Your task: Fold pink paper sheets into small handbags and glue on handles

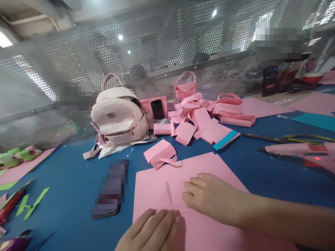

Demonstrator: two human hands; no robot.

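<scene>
Beneath the fingers (157, 225), pink paper (204, 232)

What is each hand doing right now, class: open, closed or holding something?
Left hand: fingers together, bent over the pink paper sheet; grip cannot be told.
Right hand: loosely curled over the same sheet; grip cannot be told.

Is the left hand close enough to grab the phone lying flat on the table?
Probably yes: the phone lies near the left hand, with nothing standing between them.
</scene>
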